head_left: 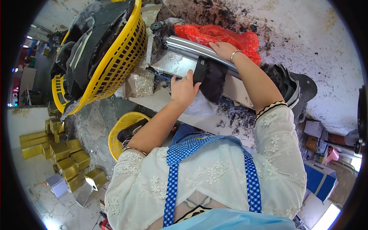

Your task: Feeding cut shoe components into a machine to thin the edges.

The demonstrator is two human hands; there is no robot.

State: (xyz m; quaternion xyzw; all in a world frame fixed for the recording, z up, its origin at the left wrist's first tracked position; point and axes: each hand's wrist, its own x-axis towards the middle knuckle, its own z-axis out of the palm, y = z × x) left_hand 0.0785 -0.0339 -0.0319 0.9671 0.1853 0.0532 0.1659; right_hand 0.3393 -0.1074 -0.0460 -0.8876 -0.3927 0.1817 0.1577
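Note:
A machine with a shiny metal roller point(191, 46) and a flat metal plate point(174, 64) lies before me. A dark furry piece point(213, 80) with a smooth black strip along one edge is laid over the plate below the roller. My left hand point(183, 89) is at the plate's near edge, fingers spread, its index finger and thumb beside the black strip. My right hand point(225, 53), with a bracelet at the wrist, rests on the roller with fingers stretched out. The undersides of both hands' fingers are hidden.
A yellow basket point(115, 63) full of dark pieces stands at the left, a smaller yellow basket point(113, 134) below it. Behind the roller lies a red plastic bag point(245, 40). Stacked dark pieces point(304, 86) stand right. Gold boxes point(69, 168) sit on the floor.

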